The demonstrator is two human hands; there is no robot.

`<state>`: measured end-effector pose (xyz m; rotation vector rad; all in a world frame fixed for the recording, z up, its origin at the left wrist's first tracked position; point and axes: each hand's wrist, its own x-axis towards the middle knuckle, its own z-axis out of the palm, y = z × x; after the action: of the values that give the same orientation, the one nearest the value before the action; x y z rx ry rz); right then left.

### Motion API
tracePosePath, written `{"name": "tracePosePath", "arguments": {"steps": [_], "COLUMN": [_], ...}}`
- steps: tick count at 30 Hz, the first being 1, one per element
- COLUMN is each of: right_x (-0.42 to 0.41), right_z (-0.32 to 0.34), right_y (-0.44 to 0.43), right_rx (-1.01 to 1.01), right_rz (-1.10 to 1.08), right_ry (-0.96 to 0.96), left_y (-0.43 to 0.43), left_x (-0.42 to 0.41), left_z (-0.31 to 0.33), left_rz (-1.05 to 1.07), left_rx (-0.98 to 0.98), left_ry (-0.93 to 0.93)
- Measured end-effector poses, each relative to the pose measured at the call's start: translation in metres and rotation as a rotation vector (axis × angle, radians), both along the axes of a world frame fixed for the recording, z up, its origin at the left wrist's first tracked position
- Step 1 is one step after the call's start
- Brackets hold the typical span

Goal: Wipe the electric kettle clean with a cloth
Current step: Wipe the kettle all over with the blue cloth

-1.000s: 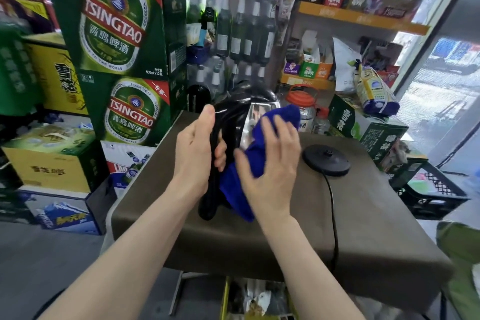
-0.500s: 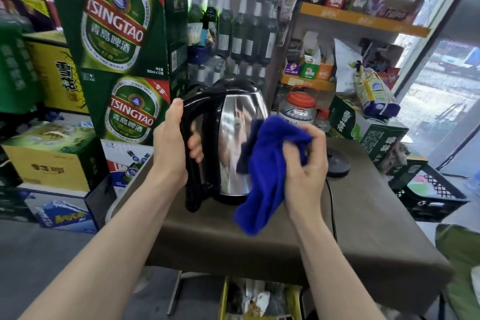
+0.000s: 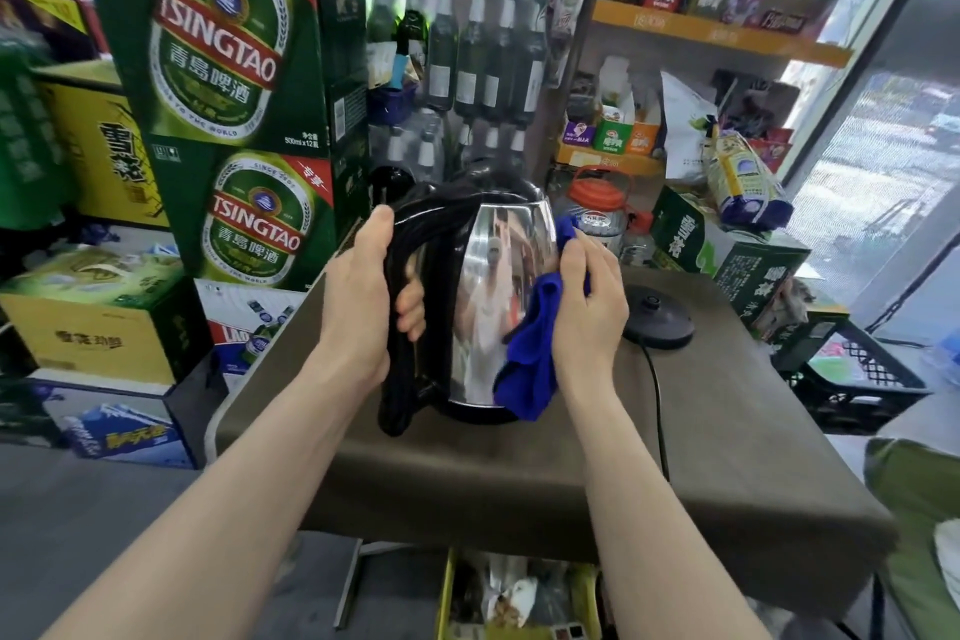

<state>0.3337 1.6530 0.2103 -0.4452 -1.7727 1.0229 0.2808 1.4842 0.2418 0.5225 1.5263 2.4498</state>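
A shiny steel electric kettle (image 3: 488, 307) with a black lid and handle stands upright in the middle of the brown table (image 3: 727, 457). My left hand (image 3: 358, 301) grips its black handle on the left side. My right hand (image 3: 589, 307) holds a blue cloth (image 3: 530, 359) against the kettle's right side. Part of the cloth hangs down past the kettle's base, and another bit sticks up above my fingers.
The kettle's black power base (image 3: 658, 322) with its cord (image 3: 657, 395) lies to the right on the table. Green beer cartons (image 3: 234, 68) are stacked at the left. A jar with an orange lid (image 3: 597, 208), bottles and shop shelves (image 3: 717, 34) stand behind. A black crate (image 3: 857, 379) sits right.
The kettle was tipped over toward me a second ago and now stands upright. My right hand has carried the cloth from the front round to the kettle's right side.
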Motion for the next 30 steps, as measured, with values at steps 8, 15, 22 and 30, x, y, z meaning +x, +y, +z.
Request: {"name": "tracePosePath", "arguments": {"steps": [8,15,22,30], "right_x": [0.011,0.012,0.012,0.019], "right_z": [-0.048,0.000,-0.029,-0.067], "right_y": [-0.040,-0.013,0.033,-0.051], "right_rx": [1.054,0.248,-0.716,0.684], "right_rz": [-0.157,-0.057,0.318,-0.113], "right_ry": [0.011,0.150,0.079,-0.047], "left_y": [0.008,0.010,0.003,0.024], "left_x": [0.001,0.007,-0.001,-0.003], "left_z": [0.005,0.011,0.012,0.020], "left_rz": [0.043,0.020,0.013,0.123], "left_rx": [0.005,-0.017,0.047,0.170], "left_ry": [0.016,0.035,-0.074,-0.223]}}
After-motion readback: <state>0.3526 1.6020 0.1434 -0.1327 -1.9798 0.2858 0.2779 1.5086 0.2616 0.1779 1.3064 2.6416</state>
